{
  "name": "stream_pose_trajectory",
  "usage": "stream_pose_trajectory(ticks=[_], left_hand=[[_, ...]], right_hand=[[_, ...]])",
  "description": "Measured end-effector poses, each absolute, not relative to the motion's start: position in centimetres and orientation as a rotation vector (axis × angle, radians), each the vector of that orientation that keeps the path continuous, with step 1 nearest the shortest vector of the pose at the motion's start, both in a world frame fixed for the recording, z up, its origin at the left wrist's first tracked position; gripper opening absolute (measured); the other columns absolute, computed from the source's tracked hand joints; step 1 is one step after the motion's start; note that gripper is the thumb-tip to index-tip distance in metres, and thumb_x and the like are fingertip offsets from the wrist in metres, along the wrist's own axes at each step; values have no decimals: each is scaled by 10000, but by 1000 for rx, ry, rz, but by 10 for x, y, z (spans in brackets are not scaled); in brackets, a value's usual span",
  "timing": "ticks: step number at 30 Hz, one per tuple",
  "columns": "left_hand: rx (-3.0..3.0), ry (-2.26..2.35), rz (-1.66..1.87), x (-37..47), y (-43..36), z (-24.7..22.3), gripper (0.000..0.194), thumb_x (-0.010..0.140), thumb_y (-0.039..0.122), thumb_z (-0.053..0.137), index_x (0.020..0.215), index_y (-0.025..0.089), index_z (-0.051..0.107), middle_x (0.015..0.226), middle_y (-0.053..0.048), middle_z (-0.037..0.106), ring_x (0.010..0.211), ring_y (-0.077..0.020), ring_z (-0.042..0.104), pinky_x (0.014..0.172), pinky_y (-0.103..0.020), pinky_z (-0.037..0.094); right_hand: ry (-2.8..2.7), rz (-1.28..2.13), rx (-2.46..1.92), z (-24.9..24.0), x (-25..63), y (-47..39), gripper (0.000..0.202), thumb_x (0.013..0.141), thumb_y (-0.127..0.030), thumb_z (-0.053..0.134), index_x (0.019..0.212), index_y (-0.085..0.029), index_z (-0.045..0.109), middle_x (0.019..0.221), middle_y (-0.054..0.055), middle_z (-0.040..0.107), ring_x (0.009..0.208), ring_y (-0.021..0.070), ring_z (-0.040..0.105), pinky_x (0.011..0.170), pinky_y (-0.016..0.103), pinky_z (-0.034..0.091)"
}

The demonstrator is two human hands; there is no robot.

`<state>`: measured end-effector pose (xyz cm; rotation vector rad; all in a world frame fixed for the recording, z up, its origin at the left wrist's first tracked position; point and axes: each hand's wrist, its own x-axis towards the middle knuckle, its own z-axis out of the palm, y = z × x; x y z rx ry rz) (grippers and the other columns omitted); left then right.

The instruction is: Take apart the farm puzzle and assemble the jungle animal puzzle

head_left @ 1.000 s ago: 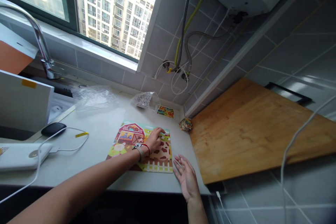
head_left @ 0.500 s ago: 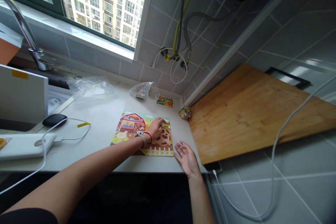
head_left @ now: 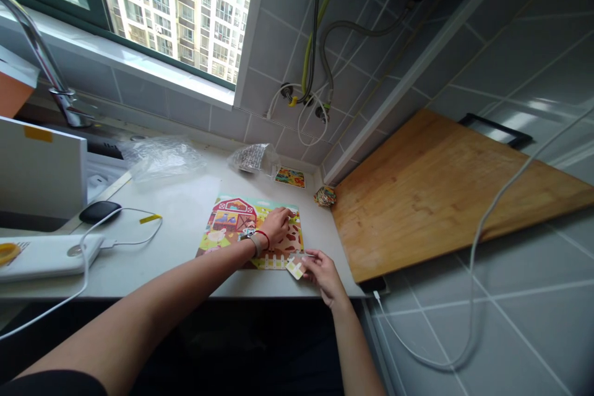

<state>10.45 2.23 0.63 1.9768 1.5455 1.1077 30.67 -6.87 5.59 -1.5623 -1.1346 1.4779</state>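
Observation:
A farm-scene jigsaw puzzle [head_left: 217,223] with a red barn and a spotted cow lies flat on the counter. My left hand [head_left: 275,228] rests palm down over its right half, fingers reaching toward the upper right edge and partly hidden. My right hand [head_left: 322,272] is at the lower right corner and pinches a puzzle piece [head_left: 296,268] between thumb and fingers. That piece shows brown with white fence pickets and sits tilted, overhanging the puzzle's bottom edge. What lies beneath my left palm is hidden.
Behind the puzzle are clear plastic bags [head_left: 253,159], a colourful card [head_left: 290,177] and a stack of small pieces [head_left: 325,196]. A wooden board [head_left: 445,192] leans at the right. A black mouse-like object [head_left: 99,212] and a white power strip [head_left: 46,258] with a cable lie left.
My right hand has moved from beside the puzzle onto its lower right corner and closed on a piece, which is now tilted out. My left hand stays on the puzzle.

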Motion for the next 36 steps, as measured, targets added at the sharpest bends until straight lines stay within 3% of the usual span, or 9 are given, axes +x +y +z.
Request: stream_pose_trajectory(ticks=[3, 6, 10, 15, 23, 27, 30, 36], left_hand=[[2008, 1530, 1099, 105, 20, 8, 284, 891, 70, 456, 1005, 171, 696, 991, -101, 692, 965, -259, 638, 910, -389, 496], [2025, 1509, 1103, 105, 17, 8, 260, 899, 81, 467, 978, 185, 691, 963, -86, 694, 945, -249, 643, 902, -378, 495], [2008, 1492, 1136, 104, 15, 6, 266, 900, 85, 467, 1009, 188, 687, 982, -86, 697, 955, -246, 647, 902, -377, 502], [1960, 1455, 1211, 103, 17, 2, 283, 913, 91, 448, 1022, 183, 693, 984, -97, 702, 948, -254, 651, 897, -396, 517], [1832, 1266, 1474, 97, 13, 9, 278, 968, 117, 396, 960, 196, 662, 963, -76, 701, 947, -228, 644, 907, -383, 527], [1792, 1136, 1557, 92, 6, 15, 245, 975, 126, 410, 939, 206, 639, 958, -61, 695, 941, -211, 642, 898, -361, 527], [1724, 1117, 1581, 90, 3, 16, 250, 970, 114, 401, 946, 210, 630, 966, -55, 698, 944, -207, 651, 895, -357, 535], [1500, 1122, 1528, 89, 5, 17, 238, 956, 130, 429, 935, 206, 654, 946, -44, 716, 899, -196, 673, 854, -326, 560]], right_hand=[[-1398, 1348, -1649, 55, 305, -65, 474, 641, -395, 881, 1002, -158, 686, 744, 19, 729, 626, 179, 688, 583, 285, 572], [-1513, 1257, -1695, 60, 302, -48, 377, 715, -382, 814, 985, -148, 693, 757, 40, 748, 629, 188, 692, 610, 297, 567], [-1720, 1074, -1802, 66, 293, -19, 301, 758, -308, 764, 1011, -153, 717, 946, 100, 793, 879, 252, 754, 778, 334, 586], [-1964, 793, -1986, 69, 274, -2, 514, 605, -234, 881, 1089, -140, 735, 1169, 184, 757, 1172, 363, 685, 990, 395, 511], [-2207, 723, -2129, 79, 259, 10, 578, 507, -240, 973, 1043, -205, 758, 1027, 110, 802, 1030, 325, 744, 856, 334, 549], [-2193, 742, -2075, 88, 267, 14, 654, 652, -249, 918, 1260, -196, 683, 1172, 101, 771, 1036, 241, 745, 883, 299, 554], [-2185, 613, -1941, 89, 275, 13, 557, 736, -299, 871, 1249, -189, 680, 1254, 123, 731, 1109, 239, 711, 941, 319, 531], [-2134, 513, -2302, 79, 272, 2, 567, 723, -557, 867, 1121, -177, 727, 936, 121, 780, 955, 299, 729, 774, 324, 493]])
